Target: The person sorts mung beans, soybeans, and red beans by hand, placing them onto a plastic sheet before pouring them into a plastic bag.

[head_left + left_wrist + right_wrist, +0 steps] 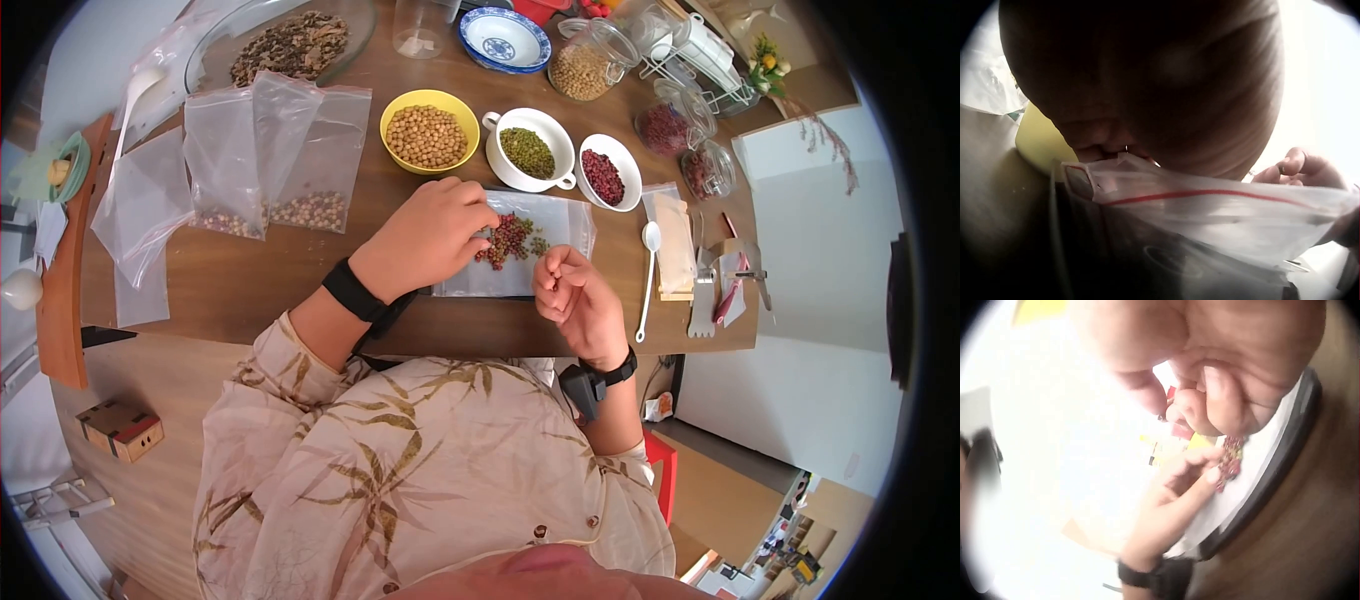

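A clear zip bag (460, 277) lies flat in front of me, its red zip line showing in the left wrist view. On it sits a small heap of mixed red and green beans (512, 240). My left hand (435, 228) reaches over the bag's left part, with fingertips and thumb apart at the edge of the heap. At the bag's right side, my right hand (580, 305) is raised, palm turned up. Its thumb and index finger pinch a small dark bean (1161, 417); the other fingers are curled.
Behind the bag stand a yellow bowl (387, 140) of chickpeas, a white two-handled bowl (494, 171) of green beans and a white bowl (630, 170) of red beans. Filled zip bags (310, 150) lie left; a white spoon (648, 270) lies right. Glass jars (612, 50) stand farther back.
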Action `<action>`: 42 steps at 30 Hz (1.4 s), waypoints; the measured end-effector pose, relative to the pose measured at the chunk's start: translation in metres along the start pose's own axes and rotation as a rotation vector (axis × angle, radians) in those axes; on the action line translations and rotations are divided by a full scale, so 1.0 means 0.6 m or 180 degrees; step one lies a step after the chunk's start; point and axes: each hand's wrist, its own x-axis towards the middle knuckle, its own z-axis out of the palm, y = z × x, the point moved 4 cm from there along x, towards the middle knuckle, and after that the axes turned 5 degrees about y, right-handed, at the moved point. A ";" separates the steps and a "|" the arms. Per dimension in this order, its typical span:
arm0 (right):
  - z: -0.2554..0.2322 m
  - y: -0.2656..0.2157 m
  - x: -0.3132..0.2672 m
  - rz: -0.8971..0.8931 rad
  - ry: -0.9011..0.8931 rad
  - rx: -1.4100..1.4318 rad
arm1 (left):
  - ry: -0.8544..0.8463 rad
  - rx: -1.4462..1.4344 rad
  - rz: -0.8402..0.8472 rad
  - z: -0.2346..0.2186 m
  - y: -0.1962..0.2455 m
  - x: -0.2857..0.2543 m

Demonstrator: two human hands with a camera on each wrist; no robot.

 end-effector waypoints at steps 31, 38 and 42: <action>-0.104 -0.086 0.053 -0.0479 0.0102 0.1401 | -0.0010 0.0019 -0.0013 0.002 -0.003 0.000; -0.141 -0.185 0.134 -0.1435 0.1150 0.0135 | 0.0015 0.0024 0.0019 0.001 -0.001 -0.001; -0.125 -0.185 0.142 -0.1635 0.1327 -0.0545 | 0.0010 0.0020 0.0009 0.001 -0.003 -0.001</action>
